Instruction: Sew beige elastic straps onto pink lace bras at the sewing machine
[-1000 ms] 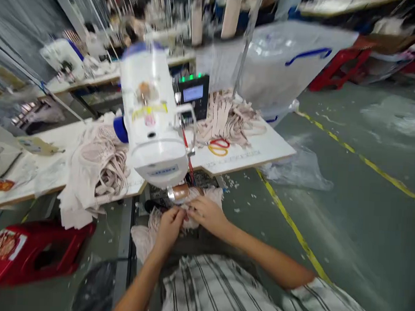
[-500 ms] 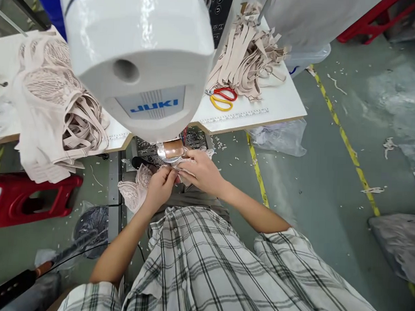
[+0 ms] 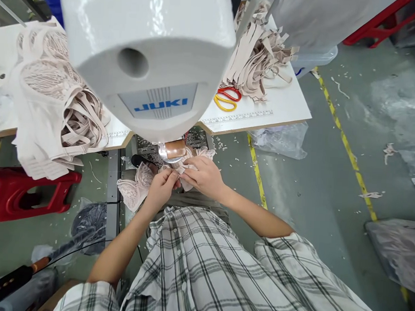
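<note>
A pale pink lace bra [image 3: 133, 192] hangs in front of the white JUKI sewing machine [image 3: 146, 62], with one part left of my hands and another under the machine's head. My left hand [image 3: 163, 185] pinches its edge between thumb and fingers. Close beside it, my right hand [image 3: 205, 176] grips the fabric with thumb and fingertips, where a small light tab shows. Both hands are just below the metal plate [image 3: 173, 150] at the machine's front. The needle area is hidden behind the machine head.
Several bras [image 3: 46, 86] are heaped on the left tabletop. On the right lie fabric straps [image 3: 251, 62], red-and-yellow scissors [image 3: 227, 99] and a printed ruler strip [image 3: 239, 116]. A red stool [image 3: 53, 191] stands lower left. Plastic bags [image 3: 279, 139] hang below the table edge.
Both hands have drawn slightly down from the machine's plate, still holding the bra. A light tab now shows between the fingertips. The camera view has shifted slightly.
</note>
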Available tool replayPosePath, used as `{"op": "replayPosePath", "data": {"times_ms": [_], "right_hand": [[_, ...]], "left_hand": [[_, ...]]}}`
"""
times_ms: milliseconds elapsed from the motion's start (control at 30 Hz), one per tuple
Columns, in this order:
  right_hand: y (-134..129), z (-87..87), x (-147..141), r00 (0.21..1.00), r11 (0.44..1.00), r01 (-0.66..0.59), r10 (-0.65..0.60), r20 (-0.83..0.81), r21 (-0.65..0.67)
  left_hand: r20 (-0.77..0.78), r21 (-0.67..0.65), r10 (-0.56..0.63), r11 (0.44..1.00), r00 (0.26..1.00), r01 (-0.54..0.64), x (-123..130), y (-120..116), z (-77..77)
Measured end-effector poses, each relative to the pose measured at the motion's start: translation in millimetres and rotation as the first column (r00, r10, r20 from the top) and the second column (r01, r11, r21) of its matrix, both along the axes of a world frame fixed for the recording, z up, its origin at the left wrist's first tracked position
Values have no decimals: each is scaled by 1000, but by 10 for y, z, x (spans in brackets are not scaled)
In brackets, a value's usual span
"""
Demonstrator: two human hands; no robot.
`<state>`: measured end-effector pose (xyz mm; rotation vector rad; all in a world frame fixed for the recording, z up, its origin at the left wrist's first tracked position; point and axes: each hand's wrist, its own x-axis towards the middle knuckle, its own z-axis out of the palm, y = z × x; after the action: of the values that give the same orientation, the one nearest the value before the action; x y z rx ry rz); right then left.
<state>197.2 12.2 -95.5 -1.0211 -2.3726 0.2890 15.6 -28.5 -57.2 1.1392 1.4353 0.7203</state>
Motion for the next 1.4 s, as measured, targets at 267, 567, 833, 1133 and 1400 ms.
{"op": "replayPosePath", "data": {"times_ms": [267, 567, 833, 1133, 1400], "right_hand": [[-212, -51, -46, 985, 990, 96, -109, -132, -102], [825, -82, 511, 950, 939, 307, -312, -5, -153], [2177, 138, 976, 758, 870, 485, -364, 542, -94], [1988, 243, 889, 807, 920, 373, -259, 531, -118], [-29, 641, 948, 965, 835, 199, -75, 251, -513]], "left_hand": [[64, -30, 47, 999, 997, -45, 57, 8, -30], [47, -84, 22, 996, 999, -18, -122, 38, -100], [140, -114, 43, 993, 989, -27, -242, 83, -38], [350, -185, 185, 975, 918, -126, -210, 32, 40], [470, -247, 306, 946, 828, -210, -382, -7, 66]]}}
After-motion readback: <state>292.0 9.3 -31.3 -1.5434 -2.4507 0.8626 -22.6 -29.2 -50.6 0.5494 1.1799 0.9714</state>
